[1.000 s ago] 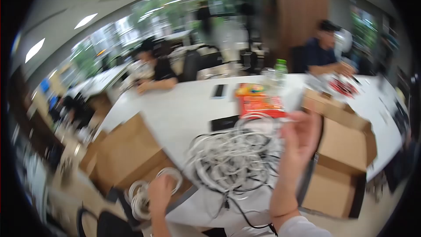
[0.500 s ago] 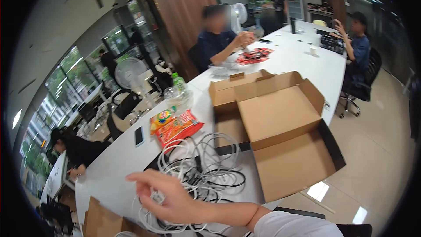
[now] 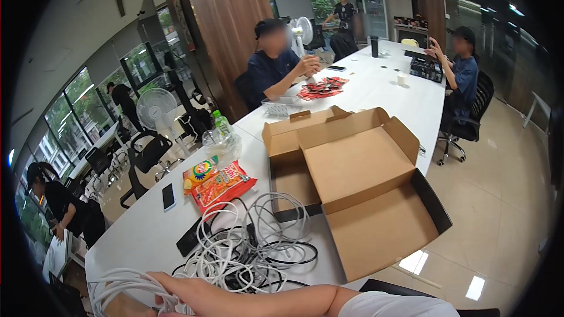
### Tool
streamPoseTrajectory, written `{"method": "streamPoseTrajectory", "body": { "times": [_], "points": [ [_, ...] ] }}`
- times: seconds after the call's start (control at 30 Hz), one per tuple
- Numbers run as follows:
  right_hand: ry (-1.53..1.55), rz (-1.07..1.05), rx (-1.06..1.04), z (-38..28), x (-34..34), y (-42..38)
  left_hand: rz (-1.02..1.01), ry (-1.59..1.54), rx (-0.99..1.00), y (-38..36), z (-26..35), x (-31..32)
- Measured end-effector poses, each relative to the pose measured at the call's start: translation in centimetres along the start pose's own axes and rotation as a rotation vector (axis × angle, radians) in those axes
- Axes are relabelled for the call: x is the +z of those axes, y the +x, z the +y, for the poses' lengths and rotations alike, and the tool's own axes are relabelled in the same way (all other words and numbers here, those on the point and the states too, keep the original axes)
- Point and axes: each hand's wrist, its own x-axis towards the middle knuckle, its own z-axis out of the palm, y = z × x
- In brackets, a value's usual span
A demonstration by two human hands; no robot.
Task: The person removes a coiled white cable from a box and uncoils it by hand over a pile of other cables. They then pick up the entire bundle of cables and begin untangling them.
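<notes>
My right hand reaches in from the lower right, at the bottom edge of the view. Its fingers are closed on a coiled white cable, which spreads in loops to the left of the hand. Part of the fingers is cut off by the frame edge. Just beyond my forearm, a tangled heap of white, grey and black cables lies on the white table. My left hand cannot be seen.
Open cardboard boxes stand right of the cables. Snack bags, a phone and a green bottle lie or stand farther left. Two people sit at the table, near red packets and a black case.
My right hand has moved left and down from above the cable heap, and its fingers have closed on the white coil. The view has shifted slightly.
</notes>
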Motion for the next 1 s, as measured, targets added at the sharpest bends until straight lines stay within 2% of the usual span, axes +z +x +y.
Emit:
{"method": "streamPoseTrajectory", "body": {
  "times": [0.1, 0.13, 0.23, 0.27, 0.37, 0.53, 0.63, 0.67, 0.8, 0.83, 0.9, 1.0],
  "points": [
    [0.018, -0.104, 0.134, 1.1, 1.7, -0.2, 0.106, -0.017, 0.089, 0.4, -1.3, -1.0],
    [-0.036, -0.02, 0.139, 1.4, 2.4, -0.1, 0.076, -0.021, 0.03, 0.3, -1.1, -0.9],
    [0.174, -0.064, 0.065, 3.4, 3.3, -0.2, 0.27, 0.391, 0.16, 0.4, -1.3, 0.2],
    [0.132, -0.053, 0.026, 3.6, 3.3, 0.0, 0.339, 0.851, 0.408, 0.1, -2.2, -1.0],
    [0.16, -0.2, 0.384, 3.5, 2.7, 0.0, 0.159, -0.128, -0.065, 1.1, -0.5, -2.8],
    [0.385, -0.04, 0.382, 4.6, 2.7, 0.0, 0.012, 0.158, -0.186, 1.1, -0.7, -2.4],
    [0.327, -0.106, 0.271, 4.6, 2.1, 0.6, 0.0, 0.202, -0.194, 1.7, -0.8, -2.5],
    [0.327, -0.146, 0.307, 4.2, 1.8, 0.8, 0.012, 0.196, -0.196, 1.6, -0.7, -2.3],
    [0.083, -0.082, 0.143, 5.8, 2.2, 0.8, 0.008, 0.244, -0.175, 1.5, -1.0, -1.5],
    [0.133, -0.075, 0.145, 5.8, 2.2, 0.9, 0.006, 0.276, -0.153, 1.5, -1.2, -2.1],
    [0.266, -0.113, 0.223, 6.0, 1.9, 1.0, 0.033, 0.211, -0.266, 1.5, -0.6, -3.5],
    [0.512, -0.148, 0.325, 5.5, 1.2, 1.3, 0.053, 0.007, -0.406, 2.5, -0.6, -2.4]
  ]
}}
